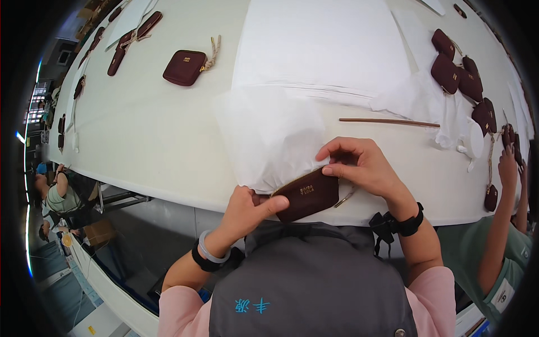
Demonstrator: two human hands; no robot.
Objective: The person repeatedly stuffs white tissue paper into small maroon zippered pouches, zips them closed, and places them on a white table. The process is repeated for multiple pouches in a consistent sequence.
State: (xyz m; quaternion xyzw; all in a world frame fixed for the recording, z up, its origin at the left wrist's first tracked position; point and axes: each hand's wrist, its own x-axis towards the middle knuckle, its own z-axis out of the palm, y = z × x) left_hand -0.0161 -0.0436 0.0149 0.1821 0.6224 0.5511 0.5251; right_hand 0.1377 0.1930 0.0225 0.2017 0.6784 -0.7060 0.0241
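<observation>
A dark red zip pouch (307, 197) with gold lettering is held between my hands at the near table edge. Its zipped edge faces away from me. My left hand (251, 209) grips the pouch's left end, thumb on the front, other fingers mostly hidden behind. My right hand (359, 165) pinches the upper right corner, thumb against index finger. White tissue paper (275, 143) rises from behind the pouch's zipped edge and spreads over the table; whether it goes inside I cannot tell. A cord-like zip pull (345, 196) hangs at the pouch's right end.
A stack of white paper sheets (320, 45) lies ahead. One finished-looking pouch (184, 67) sits at the far left, several more pouches (446, 73) at the right. A thin brown stick (389, 122) lies beyond my right hand. A co-worker's hand (508, 163) is at the right edge.
</observation>
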